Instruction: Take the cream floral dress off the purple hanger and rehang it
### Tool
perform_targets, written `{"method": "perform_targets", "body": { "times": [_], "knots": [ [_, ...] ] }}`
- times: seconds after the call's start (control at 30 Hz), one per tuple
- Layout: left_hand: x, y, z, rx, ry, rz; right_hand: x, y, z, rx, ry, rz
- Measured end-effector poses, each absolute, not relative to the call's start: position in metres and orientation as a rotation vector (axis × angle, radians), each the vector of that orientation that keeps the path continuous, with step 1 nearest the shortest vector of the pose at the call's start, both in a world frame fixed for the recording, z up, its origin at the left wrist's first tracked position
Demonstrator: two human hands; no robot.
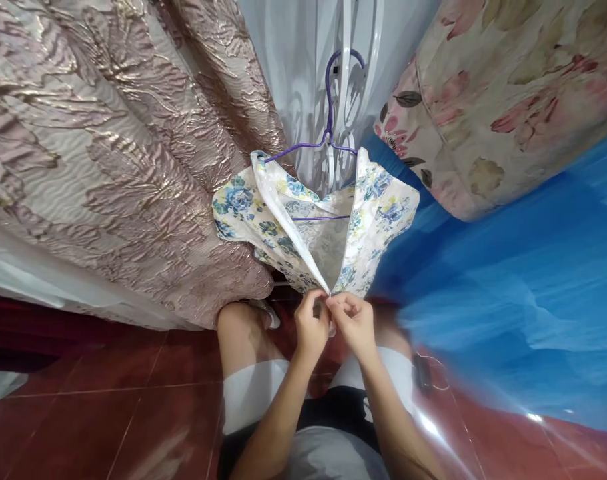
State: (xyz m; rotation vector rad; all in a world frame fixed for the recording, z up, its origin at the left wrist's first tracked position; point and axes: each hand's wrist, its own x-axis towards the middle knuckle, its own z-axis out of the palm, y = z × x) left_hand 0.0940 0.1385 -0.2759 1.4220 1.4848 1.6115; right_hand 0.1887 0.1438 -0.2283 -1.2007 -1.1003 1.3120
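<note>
A flowered top (269, 223) is hung on a purple hanger (328, 129); its front is pinched below the open neck by the left hand (312, 325) and the right hand (354, 323).

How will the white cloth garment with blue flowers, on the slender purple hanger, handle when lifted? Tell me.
The garment is probably floppy: one front edge folds over. It looks fairly light, hung on one slender purple hanger. If tugged, it might slip, since the hanger's arms slope down.

glare spots on red floor (178, 413), lower right; blue fabric (523, 280) blurred, edges stretched.
</note>
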Motion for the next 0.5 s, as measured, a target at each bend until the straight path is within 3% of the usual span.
{"method": "perform_targets", "body": {
  "times": [0.5],
  "knots": [
    [0.089,0.141,-0.269,1.762,1.345,1.297,0.159,0.269,-0.095,-0.888,-1.186,0.985]
  ]
}}
